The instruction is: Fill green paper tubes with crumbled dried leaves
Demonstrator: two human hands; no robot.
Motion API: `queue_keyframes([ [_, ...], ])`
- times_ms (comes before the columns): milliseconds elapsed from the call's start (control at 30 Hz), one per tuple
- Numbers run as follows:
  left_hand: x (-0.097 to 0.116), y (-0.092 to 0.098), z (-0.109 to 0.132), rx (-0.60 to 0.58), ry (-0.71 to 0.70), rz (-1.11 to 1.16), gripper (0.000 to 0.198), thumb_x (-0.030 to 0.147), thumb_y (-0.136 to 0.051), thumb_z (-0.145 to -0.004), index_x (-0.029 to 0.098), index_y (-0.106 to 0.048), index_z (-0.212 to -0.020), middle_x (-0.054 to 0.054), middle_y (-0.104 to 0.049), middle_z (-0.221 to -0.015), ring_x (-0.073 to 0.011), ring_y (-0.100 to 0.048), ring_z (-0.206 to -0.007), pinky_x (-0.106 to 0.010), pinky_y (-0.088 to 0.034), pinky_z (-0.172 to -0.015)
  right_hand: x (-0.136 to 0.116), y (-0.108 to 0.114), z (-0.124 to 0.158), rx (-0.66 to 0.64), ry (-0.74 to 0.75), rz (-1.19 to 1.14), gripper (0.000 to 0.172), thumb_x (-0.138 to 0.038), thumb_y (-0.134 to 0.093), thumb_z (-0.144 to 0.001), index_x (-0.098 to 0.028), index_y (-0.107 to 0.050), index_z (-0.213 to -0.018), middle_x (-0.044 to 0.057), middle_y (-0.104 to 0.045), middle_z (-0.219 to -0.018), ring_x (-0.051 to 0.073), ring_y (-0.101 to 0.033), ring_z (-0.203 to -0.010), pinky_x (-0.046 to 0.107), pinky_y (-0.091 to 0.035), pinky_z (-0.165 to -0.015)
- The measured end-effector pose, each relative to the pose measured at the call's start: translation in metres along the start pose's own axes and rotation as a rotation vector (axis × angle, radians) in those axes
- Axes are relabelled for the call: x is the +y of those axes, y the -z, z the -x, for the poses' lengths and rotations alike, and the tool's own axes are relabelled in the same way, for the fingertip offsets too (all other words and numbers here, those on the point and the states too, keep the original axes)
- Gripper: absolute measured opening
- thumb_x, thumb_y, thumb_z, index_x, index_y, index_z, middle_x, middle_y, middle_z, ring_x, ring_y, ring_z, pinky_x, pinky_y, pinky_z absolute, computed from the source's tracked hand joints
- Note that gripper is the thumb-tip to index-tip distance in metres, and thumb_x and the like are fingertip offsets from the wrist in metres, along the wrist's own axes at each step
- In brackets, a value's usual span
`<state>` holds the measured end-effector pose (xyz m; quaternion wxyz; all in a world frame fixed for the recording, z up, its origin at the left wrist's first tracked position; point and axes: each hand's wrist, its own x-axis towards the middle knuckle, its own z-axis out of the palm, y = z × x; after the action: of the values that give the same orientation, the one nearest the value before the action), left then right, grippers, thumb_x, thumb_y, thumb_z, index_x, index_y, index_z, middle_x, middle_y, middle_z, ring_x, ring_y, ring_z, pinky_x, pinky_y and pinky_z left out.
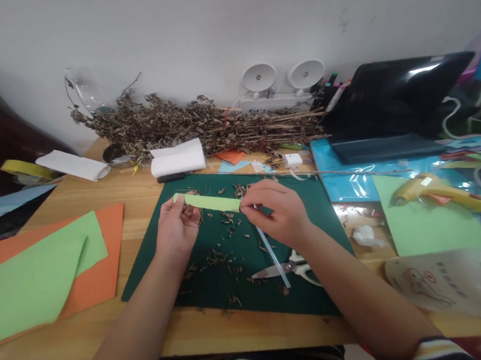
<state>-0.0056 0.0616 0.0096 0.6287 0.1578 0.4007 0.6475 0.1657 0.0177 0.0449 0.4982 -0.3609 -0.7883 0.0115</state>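
Note:
A light green paper strip (213,202) is stretched between both hands above a dark green cutting mat (147,265). My left hand (178,226) pinches its left end between thumb and fingers. At the strip's right end, my right hand (271,208) is closed on it with the fingertips. A translucent glue stick (275,257) lies slanting on the mat below my right hand, its upper end hidden. Scissors (289,267) with white handles rest under the stick, beside my right forearm. Bits of dried leaf (219,256) are scattered over the mat.
Dried plant stems (177,121) lie along the wall. Green paper (35,274) and orange paper (114,240) are at the left. On the right are a yellow glue gun (441,191), a dark tablet (400,95) and a large bottle (444,286). White rolls (178,158) stand behind the mat.

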Motion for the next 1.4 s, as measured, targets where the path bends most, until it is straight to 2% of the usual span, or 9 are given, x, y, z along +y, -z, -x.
queue_keyframes([
  [167, -0.001, -0.001, 0.004, 0.044, 0.030, 0.027, 0.010, 0.010, -0.046, -0.078, 0.015, -0.047, -0.070, 0.003, -0.058, -0.060, -0.0024, -0.050, -0.042, -0.011, -0.043, -0.041, 0.008, 0.005, 0.001, -0.021, 0.218, 0.080, 0.008, -0.015, -0.050, -0.076, -0.017, -0.057, -0.079, 0.005, -0.059, -0.075, 0.013, -0.054, -0.071, 0.027, -0.045, -0.063],
  [267, -0.001, -0.001, 0.003, 0.060, 0.033, 0.047, 0.011, 0.009, -0.047, -0.078, 0.016, -0.046, -0.069, 0.005, -0.056, -0.056, -0.0023, -0.050, -0.042, -0.010, -0.042, -0.041, 0.010, 0.009, 0.002, -0.099, 0.288, 0.190, 0.013, -0.020, -0.047, -0.078, -0.017, -0.057, -0.086, 0.006, -0.058, -0.081, 0.014, -0.053, -0.073, 0.028, -0.044, -0.064],
  [533, -0.001, -0.001, 0.001, 0.045, 0.001, 0.031, 0.011, 0.010, -0.050, -0.076, 0.017, -0.045, -0.068, 0.006, -0.054, -0.053, -0.0025, -0.049, -0.040, -0.011, -0.042, -0.041, 0.006, 0.007, 0.001, -0.324, 0.146, 0.287, 0.020, -0.032, -0.045, -0.079, -0.017, -0.057, -0.083, 0.008, -0.057, -0.089, 0.019, -0.051, -0.080, 0.034, -0.042, -0.068],
  [600, -0.001, -0.001, 0.002, 0.037, 0.004, 0.024, 0.011, 0.010, -0.048, -0.076, 0.017, -0.045, -0.068, 0.005, -0.056, -0.056, -0.0026, -0.049, -0.041, -0.011, -0.042, -0.041, 0.006, 0.008, 0.000, -0.292, 0.136, 0.211, 0.019, -0.030, -0.045, -0.078, -0.016, -0.058, -0.080, 0.008, -0.057, -0.087, 0.018, -0.052, -0.078, 0.034, -0.043, -0.067],
  [733, 0.000, -0.001, 0.001, 0.020, 0.012, 0.029, 0.011, 0.010, -0.045, -0.079, 0.016, -0.047, -0.070, 0.001, -0.062, -0.065, -0.0025, -0.050, -0.043, -0.011, -0.043, -0.041, 0.005, 0.011, 0.000, -0.060, 0.129, -0.015, 0.014, -0.018, -0.045, -0.077, -0.016, -0.058, -0.080, 0.007, -0.058, -0.080, 0.015, -0.055, -0.076, 0.029, -0.047, -0.067],
  [933, 0.004, 0.001, -0.002, 0.026, 0.023, 0.055, 0.012, 0.010, -0.044, -0.079, 0.015, -0.048, -0.070, 0.000, -0.062, -0.067, -0.0029, -0.052, -0.044, -0.011, -0.044, -0.042, 0.005, 0.009, 0.001, 0.085, -0.029, -0.039, 0.010, -0.013, -0.051, -0.073, -0.017, -0.056, -0.081, 0.004, -0.059, -0.077, 0.011, -0.055, -0.070, 0.025, -0.047, -0.063],
  [1100, 0.004, 0.000, -0.001, 0.018, 0.020, 0.064, 0.011, 0.010, -0.045, -0.079, 0.015, -0.047, -0.069, 0.000, -0.061, -0.065, -0.0030, -0.052, -0.043, -0.012, -0.045, -0.042, 0.006, 0.001, 0.002, 0.035, -0.065, -0.106, 0.010, -0.017, -0.053, -0.073, -0.016, -0.054, -0.083, 0.003, -0.058, -0.075, 0.009, -0.052, -0.060, 0.022, -0.046, -0.055],
  [1267, 0.002, 0.000, -0.001, 0.009, 0.027, 0.044, 0.009, 0.010, -0.045, -0.079, 0.015, -0.048, -0.072, 0.000, -0.062, -0.067, -0.0027, -0.051, -0.042, -0.012, -0.045, -0.041, 0.004, -0.001, 0.004, -0.051, 0.053, 0.041, 0.011, -0.022, -0.052, -0.075, -0.015, -0.055, -0.084, 0.007, -0.059, -0.082, 0.014, -0.055, -0.078, 0.028, -0.047, -0.068],
  [1400, 0.001, 0.002, -0.003, -0.005, 0.013, 0.017, 0.008, 0.011, -0.045, -0.079, 0.015, -0.048, -0.072, 0.000, -0.063, -0.066, -0.0036, -0.052, -0.043, -0.012, -0.044, -0.040, 0.005, 0.001, 0.002, -0.213, 0.164, 0.176, 0.014, -0.024, -0.046, -0.079, -0.015, -0.057, -0.082, 0.006, -0.060, -0.078, 0.014, -0.053, -0.070, 0.027, -0.042, -0.062],
])
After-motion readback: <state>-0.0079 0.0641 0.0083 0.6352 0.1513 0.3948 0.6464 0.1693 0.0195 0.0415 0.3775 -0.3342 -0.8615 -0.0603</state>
